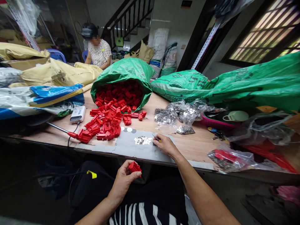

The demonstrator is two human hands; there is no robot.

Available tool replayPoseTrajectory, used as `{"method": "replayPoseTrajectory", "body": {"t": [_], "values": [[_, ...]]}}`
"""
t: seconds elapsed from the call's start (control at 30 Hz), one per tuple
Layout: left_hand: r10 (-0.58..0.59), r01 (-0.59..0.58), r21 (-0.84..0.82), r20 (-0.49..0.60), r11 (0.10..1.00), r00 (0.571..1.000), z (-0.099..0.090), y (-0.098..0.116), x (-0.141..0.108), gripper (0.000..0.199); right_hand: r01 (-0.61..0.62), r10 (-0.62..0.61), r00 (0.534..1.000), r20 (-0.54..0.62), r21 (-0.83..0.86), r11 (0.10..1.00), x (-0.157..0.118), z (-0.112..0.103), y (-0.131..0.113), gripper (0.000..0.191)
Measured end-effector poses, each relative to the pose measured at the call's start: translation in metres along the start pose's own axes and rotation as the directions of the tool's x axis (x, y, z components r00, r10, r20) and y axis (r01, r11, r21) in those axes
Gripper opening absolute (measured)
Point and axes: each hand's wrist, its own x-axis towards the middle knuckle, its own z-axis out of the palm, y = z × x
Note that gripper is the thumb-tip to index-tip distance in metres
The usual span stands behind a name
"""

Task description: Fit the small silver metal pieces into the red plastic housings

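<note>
A red plastic block [134, 167] is held in my left hand [124, 176], just in front of the table's near edge. My right hand [165, 144] is over the grey sheet [126, 149], its fingers pinched on a thin tool [155, 137] whose tip points left. Left of those fingers lies a small pile of shiny metal pieces [142, 140]. Many more red blocks [107, 122] spill onto the table from a green sack [128, 69] behind. Some round discs [127, 129] sit at the back edge of the grey sheet.
Bags of small metal parts [187, 112] lie behind my right hand, and another bag [232, 157] is at the right. A white power bank [77, 114] with a cable is at the left. Green sacks [225, 86] line the back. A person [99, 51] sits beyond the table.
</note>
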Motion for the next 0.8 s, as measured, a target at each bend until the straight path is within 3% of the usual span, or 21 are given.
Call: {"method": "replayPoseTrajectory", "body": {"t": [0.4,0.8], "values": [[-0.01,0.01,0.001,-0.011,1.0,1.0,0.0,0.001,0.0,0.03,0.004,-0.006,1.0,0.018,0.099,0.995,-0.003,-0.002,0.002,0.016],[-0.016,0.016,-0.014,-0.003,1.0,1.0,-0.001,-0.001,-0.001,0.03,0.019,-0.018,1.0,-0.002,0.082,0.996,-0.009,-0.004,0.003,0.017]]}}
